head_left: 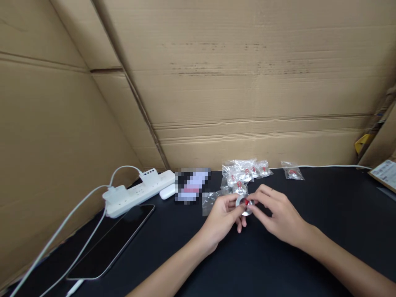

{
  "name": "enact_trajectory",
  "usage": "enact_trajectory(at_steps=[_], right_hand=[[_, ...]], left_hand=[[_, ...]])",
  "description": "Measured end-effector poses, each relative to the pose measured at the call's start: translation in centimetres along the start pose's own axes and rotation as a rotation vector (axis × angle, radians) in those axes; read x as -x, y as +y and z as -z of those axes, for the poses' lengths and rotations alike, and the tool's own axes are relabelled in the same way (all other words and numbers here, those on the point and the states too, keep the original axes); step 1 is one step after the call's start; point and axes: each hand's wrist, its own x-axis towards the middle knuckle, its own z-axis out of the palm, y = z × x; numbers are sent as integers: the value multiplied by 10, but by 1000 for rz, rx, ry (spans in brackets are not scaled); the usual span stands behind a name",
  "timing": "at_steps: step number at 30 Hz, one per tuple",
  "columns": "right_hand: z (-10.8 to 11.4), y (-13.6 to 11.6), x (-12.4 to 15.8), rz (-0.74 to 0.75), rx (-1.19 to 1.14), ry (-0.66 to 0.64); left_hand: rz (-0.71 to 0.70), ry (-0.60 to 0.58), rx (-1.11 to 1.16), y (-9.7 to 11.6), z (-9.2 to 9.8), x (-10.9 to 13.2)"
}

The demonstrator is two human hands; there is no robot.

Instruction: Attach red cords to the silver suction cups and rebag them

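Observation:
My left hand (223,218) and my right hand (276,214) meet over the black table (278,264), both pinching one small round clear disc with a red centre (245,203). The fingers of both hands are closed on it. Just behind the hands lies a pile of several small clear bags (243,173), each with a similar red-centred disc inside. One more such bag (292,171) lies apart to the right. An empty-looking clear bag (209,200) lies left of my left hand.
A white power strip (136,193) with white cables sits at the left, with a small white case (167,191) beside it. A dark tablet (113,241) lies at the front left. Cardboard walls (247,82) enclose the table at the back and left. A labelled box (385,173) pokes in at the right.

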Motion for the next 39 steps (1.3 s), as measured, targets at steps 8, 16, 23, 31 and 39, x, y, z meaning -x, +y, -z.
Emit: enact_trajectory(at_steps=[8,16,23,31,39], right_hand=[[-3,6,3,-39,3,-159],[-5,8,0,-261,-379,-70],[19,25,-4,-336,-427,-207],[29,18,2,-110,-42,-449],[41,41,-4,-140,98,-250]], left_hand=[[-35,-57,-30,-2,-3,1],[46,9,-154,-8,4,-3],[-91,179,-702,-7,10,0],[-123,218,-1261,-5,8,6],[-134,193,-1304,-1,6,7]])
